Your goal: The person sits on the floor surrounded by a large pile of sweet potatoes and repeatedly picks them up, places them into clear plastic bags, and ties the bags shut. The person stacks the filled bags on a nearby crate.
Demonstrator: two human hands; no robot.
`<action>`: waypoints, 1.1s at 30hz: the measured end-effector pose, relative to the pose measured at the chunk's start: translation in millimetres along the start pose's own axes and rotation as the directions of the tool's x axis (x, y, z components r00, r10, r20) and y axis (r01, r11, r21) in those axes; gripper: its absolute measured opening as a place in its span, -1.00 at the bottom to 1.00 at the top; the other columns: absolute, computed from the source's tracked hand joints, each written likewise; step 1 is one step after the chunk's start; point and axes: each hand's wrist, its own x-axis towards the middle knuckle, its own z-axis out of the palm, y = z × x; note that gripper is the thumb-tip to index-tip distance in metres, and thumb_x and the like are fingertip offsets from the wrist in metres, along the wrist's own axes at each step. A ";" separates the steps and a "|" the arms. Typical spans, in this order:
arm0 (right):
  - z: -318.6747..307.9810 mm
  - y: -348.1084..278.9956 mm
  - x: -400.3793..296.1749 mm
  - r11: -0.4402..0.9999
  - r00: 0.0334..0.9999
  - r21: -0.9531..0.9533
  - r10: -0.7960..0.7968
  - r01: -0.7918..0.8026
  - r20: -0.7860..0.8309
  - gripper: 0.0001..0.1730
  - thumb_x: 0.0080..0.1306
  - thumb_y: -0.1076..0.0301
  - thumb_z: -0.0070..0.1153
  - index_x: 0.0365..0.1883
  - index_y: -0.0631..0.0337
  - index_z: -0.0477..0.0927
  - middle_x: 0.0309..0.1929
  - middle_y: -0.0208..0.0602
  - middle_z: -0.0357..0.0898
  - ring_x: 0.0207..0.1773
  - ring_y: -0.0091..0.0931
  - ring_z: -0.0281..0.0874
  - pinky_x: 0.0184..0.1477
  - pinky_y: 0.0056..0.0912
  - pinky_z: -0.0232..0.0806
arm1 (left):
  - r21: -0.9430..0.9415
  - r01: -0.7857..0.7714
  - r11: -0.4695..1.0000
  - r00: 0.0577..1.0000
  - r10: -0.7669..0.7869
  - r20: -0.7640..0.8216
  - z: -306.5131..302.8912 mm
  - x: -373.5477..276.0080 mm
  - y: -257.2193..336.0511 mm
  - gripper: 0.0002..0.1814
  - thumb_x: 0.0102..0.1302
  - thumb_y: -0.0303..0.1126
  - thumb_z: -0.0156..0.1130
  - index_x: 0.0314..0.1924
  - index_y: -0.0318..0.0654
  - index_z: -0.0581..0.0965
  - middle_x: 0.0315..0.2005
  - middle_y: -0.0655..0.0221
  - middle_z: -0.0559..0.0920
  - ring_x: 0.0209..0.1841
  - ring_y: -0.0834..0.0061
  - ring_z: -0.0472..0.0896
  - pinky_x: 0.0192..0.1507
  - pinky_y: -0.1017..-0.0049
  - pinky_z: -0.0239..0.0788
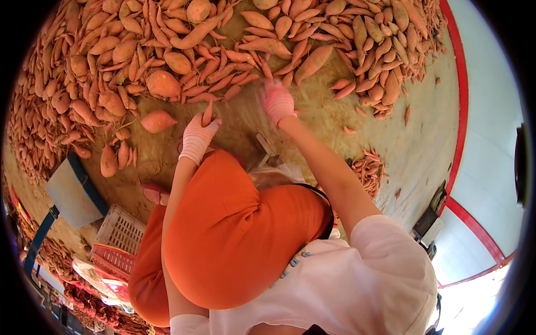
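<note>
My left hand (198, 137), in a striped work glove, holds a small slim sweet potato (207, 113) upright between thumb and fingers, above the floor. To its right, my right hand (276, 100), gloved and slightly blurred, reaches down to a narrow sweet potato (266, 70) at the edge of the heap; its fingertips are partly hidden, and whether they grip it is unclear. A large sweet potato (313, 65) lies to the right of that hand. A round-bodied sweet potato (158, 121) rests on the floor left of my left hand.
A broad heap of sweet potatoes (113, 52) spreads ahead and left, with another pile (383, 50) at the right. Thin small roots (368, 171) lie beside my right arm. Plastic crates (121, 228) and a blue-edged metal piece (75, 190) stand at the left. A red-trimmed wall (481, 104) bounds the right.
</note>
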 end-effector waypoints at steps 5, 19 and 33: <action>-2.0 17.2 35.0 0.976 0.968 0.077 0.214 -0.206 -0.127 -0.54 0.36 0.03 0.07 -0.05 0.27 0.58 -0.04 0.11 0.59 0.06 -0.12 0.59 0.07 -0.16 0.45 | -0.460 0.245 0.853 0.962 -0.157 0.222 -1.0 -3.3 5.9 -0.66 0.35 -0.35 0.19 0.09 -0.28 0.50 -0.18 0.27 0.67 -0.15 0.41 0.65 -0.11 0.33 0.47; -8.7 -24.4 78.4 0.966 0.966 0.206 0.193 -0.157 -0.171 -0.51 0.40 0.26 -0.02 0.24 0.30 0.37 0.12 0.21 0.49 0.14 -0.05 0.51 0.07 -0.11 0.44 | -0.997 0.083 -0.008 0.984 -0.160 0.083 2.3 6.7 -15.6 -0.76 0.35 -0.38 0.18 -0.03 -0.23 0.42 -0.30 0.29 0.54 -0.20 0.31 0.54 -0.04 0.22 0.48; 10.4 -100.3 31.2 0.876 0.887 -0.139 -0.460 0.461 0.045 -0.66 0.31 0.24 0.10 -0.02 0.22 0.60 -0.13 0.01 0.60 0.00 -0.06 0.54 0.03 -0.07 0.42 | -0.903 -0.306 -0.302 0.949 -0.173 -0.264 -51.7 14.0 -77.1 -0.68 0.41 -0.34 0.10 0.12 -0.24 0.43 -0.08 0.28 0.55 -0.05 0.31 0.52 0.08 0.16 0.40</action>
